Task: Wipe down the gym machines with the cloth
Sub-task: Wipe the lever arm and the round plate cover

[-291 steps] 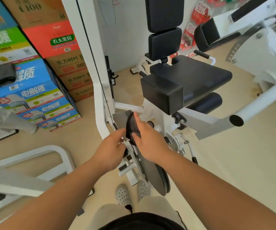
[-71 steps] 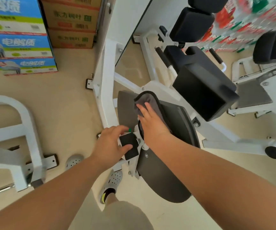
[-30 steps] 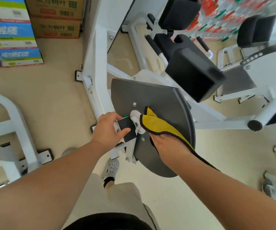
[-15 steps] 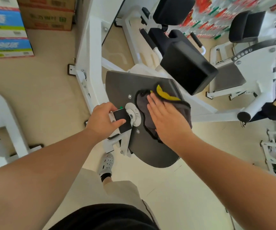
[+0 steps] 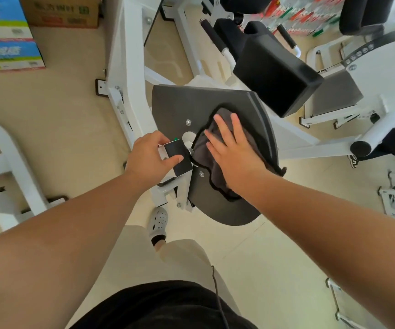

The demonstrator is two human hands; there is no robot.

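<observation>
Both hands are busy: the right hand (image 5: 235, 160) lies flat, fingers straight and spread, pressing the dark grey, black-edged cloth (image 5: 202, 150) onto the dark grey fan-shaped metal plate (image 5: 179, 106), while the left hand (image 5: 147, 159) curls fingers and thumb round the small black square block (image 5: 179, 159) at the hub. Wiping this plate seems underway; next, the cloth should sweep its bare upper and lower areas.

The beige floor (image 5: 68, 110) bears the white steel machine frame (image 5: 123, 55); left of that frame stand blue-and-white printed cartons (image 5: 4, 51) and a brown cardboard box (image 5: 61, 13).
</observation>
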